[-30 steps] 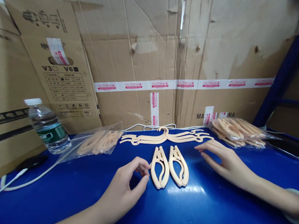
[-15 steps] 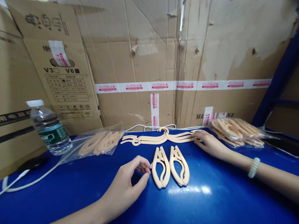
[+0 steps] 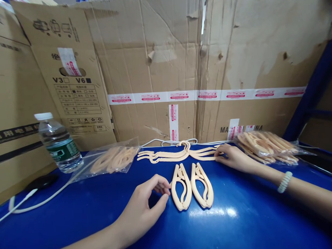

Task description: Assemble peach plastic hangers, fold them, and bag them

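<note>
Several unfolded cream plastic folding hangers (image 3: 170, 154) lie stacked at the back of the blue table, their hooks toward the cardboard. My right hand (image 3: 230, 157) pinches the right arm end of one of them between thumb and fingers. In front of the stack two folded hangers, the left one (image 3: 174, 197) and the right one (image 3: 210, 196), lie side by side with their narrow ends toward me. My left hand (image 3: 147, 202) rests just left of the left folded hanger, fingers loosely curled and the thumb apart from them. Its fingertips are at that hanger's edge; whether they touch cannot be made out.
Bagged hangers lie left (image 3: 115, 159) and right (image 3: 266, 144). A water bottle (image 3: 61, 149), a white cable (image 3: 48, 206) and a black object (image 3: 42, 181) are at the left. A phone (image 3: 323, 163) lies far right. Cardboard sheets (image 3: 152, 66) wall the back.
My right hand has shifted slightly, and the arm end it pinches has swung a little toward me, apart from the arms behind it. My left hand keeps its place beside the folded hanger.
</note>
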The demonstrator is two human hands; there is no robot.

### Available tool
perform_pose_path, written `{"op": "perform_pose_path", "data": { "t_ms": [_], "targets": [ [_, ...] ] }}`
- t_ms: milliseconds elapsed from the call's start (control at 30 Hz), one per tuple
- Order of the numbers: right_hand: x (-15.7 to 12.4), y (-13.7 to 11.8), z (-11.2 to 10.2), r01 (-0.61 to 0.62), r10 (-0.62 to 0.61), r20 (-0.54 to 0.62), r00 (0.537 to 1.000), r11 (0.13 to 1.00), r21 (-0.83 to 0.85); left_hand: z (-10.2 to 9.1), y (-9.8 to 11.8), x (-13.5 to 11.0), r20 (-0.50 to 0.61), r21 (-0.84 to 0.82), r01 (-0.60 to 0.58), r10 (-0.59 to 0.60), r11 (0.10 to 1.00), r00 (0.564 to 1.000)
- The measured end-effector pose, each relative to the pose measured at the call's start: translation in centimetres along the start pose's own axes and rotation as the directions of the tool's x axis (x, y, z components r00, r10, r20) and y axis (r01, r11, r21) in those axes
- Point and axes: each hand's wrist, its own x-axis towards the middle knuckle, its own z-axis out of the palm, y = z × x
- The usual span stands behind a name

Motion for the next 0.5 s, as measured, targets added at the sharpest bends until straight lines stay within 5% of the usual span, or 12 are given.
{"op": "perform_pose_path", "data": {
  "t_ms": [300, 500],
  "targets": [
    [-2.2, -1.0, -3.0, -0.065, 0.071, -0.071, 0.995, 0.995, 0.082, -0.2, 0.0, 0.0, -0.005, -0.041, 0.042, -0.042, 0.998, 0.999],
    [-4.0, -2.3, -5.3, -0.122, 0.16, -0.226, 0.961, 0.977, 0.173, -0.2, -0.8, 0.6, -0.049, -0.312, 0.187, -0.212, 0.931, 0.976]
  ]
}}
